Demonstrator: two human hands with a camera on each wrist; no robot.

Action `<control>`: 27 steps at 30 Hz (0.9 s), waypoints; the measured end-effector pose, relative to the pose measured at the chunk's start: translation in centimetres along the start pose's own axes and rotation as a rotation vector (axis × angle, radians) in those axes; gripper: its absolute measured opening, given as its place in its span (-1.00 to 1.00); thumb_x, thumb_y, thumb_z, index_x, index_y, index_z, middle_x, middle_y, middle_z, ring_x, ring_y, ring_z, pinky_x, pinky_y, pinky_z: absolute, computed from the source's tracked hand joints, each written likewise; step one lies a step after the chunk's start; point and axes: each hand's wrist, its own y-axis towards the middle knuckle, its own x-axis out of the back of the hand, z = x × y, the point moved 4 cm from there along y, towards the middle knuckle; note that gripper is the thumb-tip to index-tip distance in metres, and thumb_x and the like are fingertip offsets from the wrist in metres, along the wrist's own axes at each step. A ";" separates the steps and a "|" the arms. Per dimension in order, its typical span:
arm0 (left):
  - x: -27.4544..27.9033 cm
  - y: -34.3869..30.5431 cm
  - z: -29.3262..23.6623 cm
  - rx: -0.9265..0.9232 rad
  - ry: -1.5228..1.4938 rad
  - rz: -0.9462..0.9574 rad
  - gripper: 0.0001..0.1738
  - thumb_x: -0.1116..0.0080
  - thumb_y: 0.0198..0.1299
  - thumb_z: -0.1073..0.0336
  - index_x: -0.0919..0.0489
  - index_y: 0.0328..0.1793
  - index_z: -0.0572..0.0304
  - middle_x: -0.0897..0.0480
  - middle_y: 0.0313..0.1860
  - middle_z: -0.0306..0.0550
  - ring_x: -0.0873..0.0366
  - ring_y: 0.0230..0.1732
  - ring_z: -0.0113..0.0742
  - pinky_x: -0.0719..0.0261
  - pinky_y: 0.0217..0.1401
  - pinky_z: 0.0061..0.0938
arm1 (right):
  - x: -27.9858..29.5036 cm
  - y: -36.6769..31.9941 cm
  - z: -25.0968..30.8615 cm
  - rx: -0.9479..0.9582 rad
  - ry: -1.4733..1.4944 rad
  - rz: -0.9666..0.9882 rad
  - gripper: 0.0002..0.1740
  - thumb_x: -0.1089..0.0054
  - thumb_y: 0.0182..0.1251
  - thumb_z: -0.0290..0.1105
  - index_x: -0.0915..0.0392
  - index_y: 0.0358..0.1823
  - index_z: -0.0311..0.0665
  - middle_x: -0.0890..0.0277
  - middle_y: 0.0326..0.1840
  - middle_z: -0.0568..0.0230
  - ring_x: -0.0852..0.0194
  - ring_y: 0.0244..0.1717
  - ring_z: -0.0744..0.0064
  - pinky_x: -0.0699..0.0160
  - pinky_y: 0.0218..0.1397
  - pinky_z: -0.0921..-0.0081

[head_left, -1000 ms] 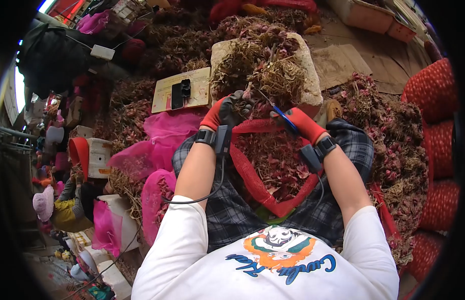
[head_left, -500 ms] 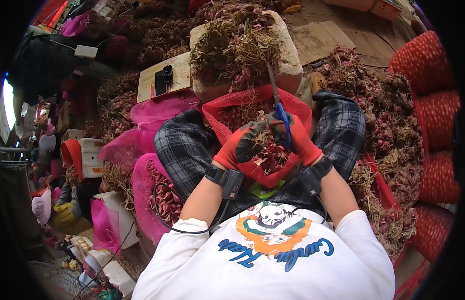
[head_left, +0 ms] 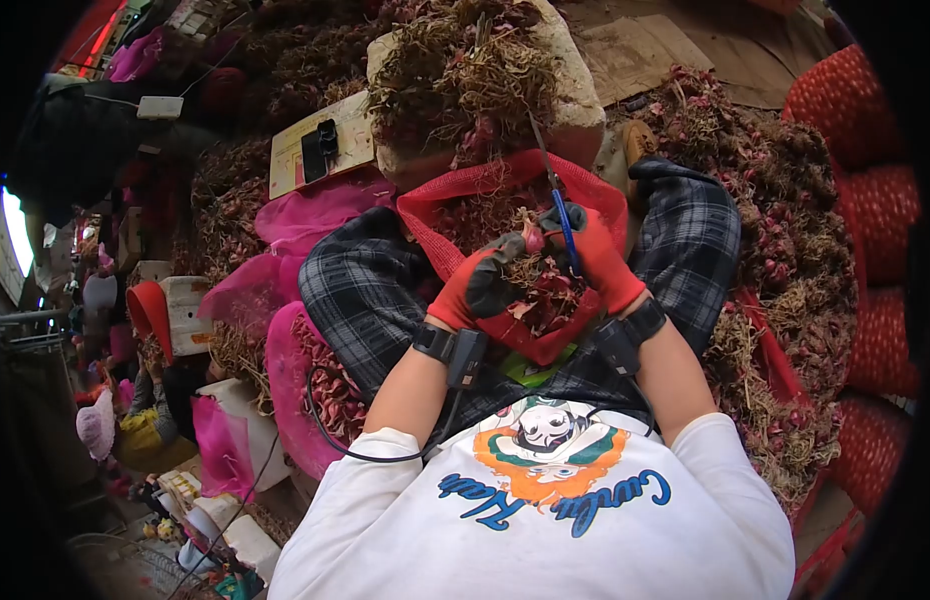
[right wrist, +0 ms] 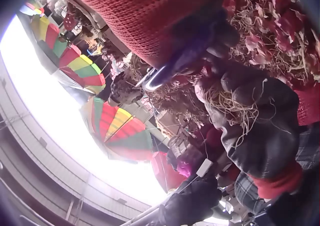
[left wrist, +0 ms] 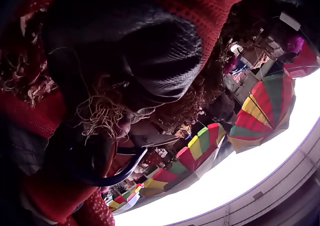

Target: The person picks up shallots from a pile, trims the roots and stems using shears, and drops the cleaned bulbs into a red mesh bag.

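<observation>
The left hand (head_left: pixel 485 284), in a red glove with a dark palm, pinches a shallot (head_left: pixel 533 236) by its root end; stringy roots (right wrist: pixel 232 106) lie over its fingers in the right wrist view. Close beside it, the gloved right hand (head_left: pixel 597 258) grips the blue-handled scissors (head_left: pixel 564 222), whose blades point away from the body. Both hands are over a red mesh bag (head_left: pixel 430 240) between the knees, with shallots and skins inside. In the left wrist view a blue handle loop (left wrist: pixel 120 175) shows near the roots.
A pale foam block (head_left: pixel 582 100) bears a heap of dried shallots (head_left: pixel 465 80) beyond the bag. Left of it, a phone (head_left: pixel 319 150) lies on a board (head_left: pixel 285 165). Pink mesh bags (head_left: pixel 295 400) lie at left; shallot piles (head_left: pixel 775 240) and full red sacks (head_left: pixel 875 225) stand at right.
Both hands have come back from the heap on the foam block to above the red bag. Over the last half second the left hand has turned slightly, and the shallot shows more clearly.
</observation>
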 end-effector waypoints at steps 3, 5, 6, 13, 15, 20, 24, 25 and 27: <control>1.5 0.5 0.2 -0.036 -0.021 0.052 -0.37 0.01 0.32 0.11 -0.17 0.41 0.27 -0.34 0.32 -0.08 -0.37 0.28 -0.20 -0.35 0.33 -0.32 | 0.6 -0.3 0.1 -0.040 0.194 0.027 -0.76 -0.20 0.14 -0.44 -0.52 -0.16 -0.37 -0.55 -0.43 0.36 -0.50 -0.53 0.61 -0.53 -0.51 0.65; 1.9 1.0 0.3 -0.059 0.018 0.009 -0.44 0.01 0.33 0.15 -0.23 0.37 0.26 -0.40 0.26 -0.07 -0.43 0.20 -0.27 -0.42 0.25 -0.38 | 0.9 -0.5 0.2 -0.034 0.261 0.052 -0.76 -0.20 0.15 -0.43 -0.52 -0.16 -0.37 -0.56 -0.43 0.36 -0.52 -0.52 0.62 -0.54 -0.50 0.66; 1.8 1.1 0.2 -0.072 0.037 -0.013 -0.47 0.01 0.33 0.17 -0.26 0.35 0.25 -0.42 0.24 -0.07 -0.46 0.16 -0.31 -0.45 0.22 -0.41 | 1.0 -0.5 0.4 -0.033 0.244 0.057 -0.75 -0.21 0.16 -0.42 -0.52 -0.15 -0.37 -0.56 -0.42 0.36 -0.52 -0.51 0.62 -0.55 -0.49 0.67; 4.1 1.2 0.1 -0.138 0.453 -0.180 -0.60 0.03 0.26 0.37 -0.38 0.24 0.24 -0.53 -0.01 -0.23 -0.50 -0.11 -0.50 -0.48 -0.01 -0.60 | -0.9 -0.5 1.3 0.001 0.017 0.011 -0.71 -0.27 0.17 -0.35 -0.52 -0.12 -0.32 -0.56 -0.35 0.36 -0.41 -0.52 0.72 -0.38 -0.46 0.71; 4.6 1.3 0.6 -0.107 0.462 -0.248 -0.64 0.03 0.22 0.41 -0.45 0.15 0.25 -0.56 -0.13 -0.28 -0.49 -0.20 -0.56 -0.47 -0.11 -0.65 | -1.0 -0.4 0.6 0.041 -0.159 -0.055 -0.74 -0.27 0.16 -0.35 -0.53 -0.15 -0.31 -0.55 -0.36 0.38 -0.36 -0.51 0.73 -0.33 -0.45 0.71; 5.3 2.1 1.4 -0.264 0.626 -0.393 -0.73 -0.02 0.18 0.43 -0.55 0.01 0.26 -0.57 -0.25 -0.30 -0.48 -0.25 -0.58 -0.44 -0.18 -0.66 | -1.3 -0.2 -0.5 0.001 0.069 -0.076 -0.81 -0.20 0.19 -0.38 -0.53 -0.20 -0.28 -0.54 -0.39 0.38 -0.42 -0.47 0.70 -0.37 -0.41 0.70; 2.0 2.1 1.2 -0.185 0.421 -0.502 -0.76 -0.01 0.25 0.39 -0.53 0.01 0.27 -0.60 -0.20 -0.25 -0.51 -0.25 -0.53 -0.46 -0.18 -0.63 | -0.7 0.4 -2.5 -0.073 0.275 -0.086 -0.83 -0.15 0.21 -0.40 -0.51 -0.18 -0.28 -0.54 -0.35 0.37 -0.50 -0.45 0.62 -0.46 -0.37 0.68; 2.5 2.2 0.9 -0.283 0.691 -0.489 -0.76 0.03 0.29 0.37 -0.52 0.02 0.27 -0.61 -0.20 -0.23 -0.52 -0.24 -0.50 -0.48 -0.17 -0.62 | -0.6 0.4 -2.7 -0.091 0.308 -0.088 -0.83 -0.14 0.22 -0.41 -0.51 -0.18 -0.28 -0.55 -0.34 0.36 -0.52 -0.44 0.60 -0.49 -0.35 0.68; 3.3 2.3 0.8 -0.412 0.992 -0.432 -0.78 0.12 0.36 0.33 -0.49 0.00 0.25 -0.61 -0.17 -0.19 -0.54 -0.20 -0.44 -0.50 -0.13 -0.58 | -0.4 0.1 -2.8 -0.075 0.395 -0.121 -0.79 -0.15 0.20 -0.43 -0.50 -0.14 -0.30 -0.55 -0.30 0.34 -0.54 -0.39 0.57 -0.54 -0.28 0.64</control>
